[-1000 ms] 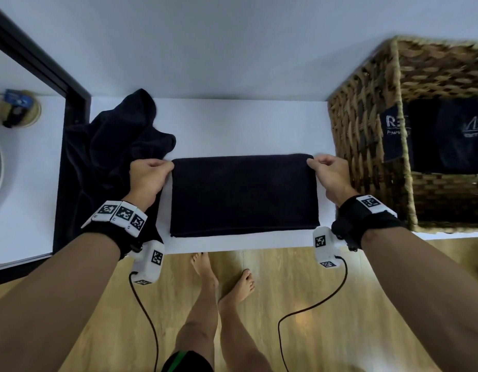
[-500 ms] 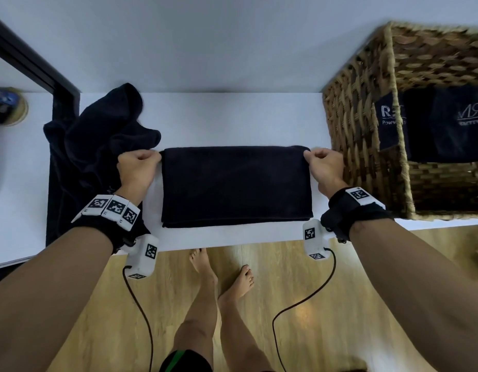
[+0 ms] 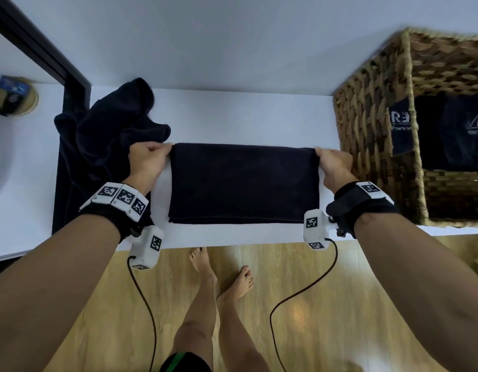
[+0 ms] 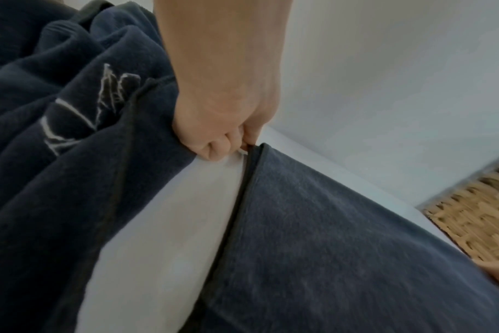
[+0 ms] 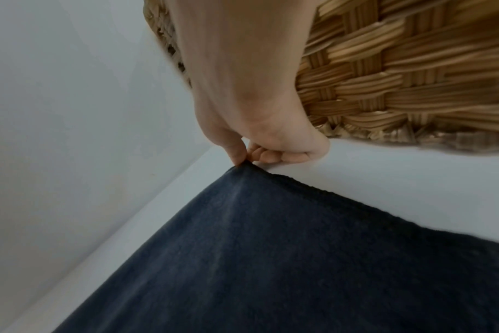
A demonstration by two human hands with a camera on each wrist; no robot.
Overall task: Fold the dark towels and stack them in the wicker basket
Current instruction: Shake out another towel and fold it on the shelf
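While pinching the far left corner of the folded towel [image 3: 243, 186], left hand [image 3: 146, 163] sits curled on the white desk [image 3: 246, 119], knuckles against the heap of unfolded towels [image 3: 103, 146] alongside. Over on the other side, right hand [image 3: 334, 163] clamped thumb-to-finger on the far right corner, just beside the wicker basket [image 3: 366, 135]. Folded towel lying flat between both hands, near edge close to the desk front. Inside the basket, dark towels [image 3: 447, 130] already stacked, white lettering showing. Seen from the left wrist, fingers [image 4: 214, 146] bunched tight at the hem; from the right wrist, thumb [image 5: 237, 153] nipping the corner.
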